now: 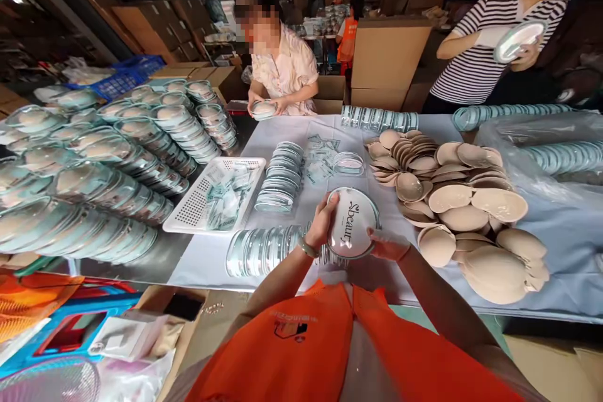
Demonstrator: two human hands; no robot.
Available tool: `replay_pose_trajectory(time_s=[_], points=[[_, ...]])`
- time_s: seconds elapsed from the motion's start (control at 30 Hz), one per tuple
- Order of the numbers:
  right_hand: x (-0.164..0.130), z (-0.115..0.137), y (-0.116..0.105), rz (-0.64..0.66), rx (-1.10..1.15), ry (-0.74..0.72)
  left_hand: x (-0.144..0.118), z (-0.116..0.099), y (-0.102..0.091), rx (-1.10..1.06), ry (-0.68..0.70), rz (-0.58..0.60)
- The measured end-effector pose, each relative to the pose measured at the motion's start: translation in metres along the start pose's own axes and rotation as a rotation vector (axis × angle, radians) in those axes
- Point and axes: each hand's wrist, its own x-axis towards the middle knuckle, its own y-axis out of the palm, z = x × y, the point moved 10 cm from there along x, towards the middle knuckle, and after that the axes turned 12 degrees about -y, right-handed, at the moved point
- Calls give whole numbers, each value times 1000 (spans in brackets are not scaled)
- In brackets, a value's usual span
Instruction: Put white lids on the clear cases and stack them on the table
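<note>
A white-covered surface [282, 132] stood in a warehouse stacked with cartons [386, 56]. Both hands held a round case [352, 223] at centre: left hand [323, 220] at its 9 o'clock, right hand [387, 244] at 4 o'clock. Its lid read "Beauty". Beige pads [461, 207] lay at 3 o'clock, a white tray [188, 213] at 9 o'clock.

White-clothed table [282, 138] with beige pads [464, 217], lid rows [282, 179], white tray [191, 213].

Beige pads [464, 201] heaped right, white basket [214, 196] of sachets left, co-workers opposite
</note>
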Motion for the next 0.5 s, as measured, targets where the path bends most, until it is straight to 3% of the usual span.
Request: replay_pose_trajectory(time_s=[0.13,0.23,0.33,0.43,0.5], points=[[-5,19,-45,-410,37,-271,8,1,0,10,82,-106],[-19,51,-59,-507,-86,-440,13,6,-3,-59,92,-135],[-30,73,-70,-490,-222,-401,12,9,8,3,52,-14],[-27,73,-62,-265,-168,-265,1,5,28,188,111,140],[-25,77,-54,-187,-165,-276,-6,7,38,268,154,201]])
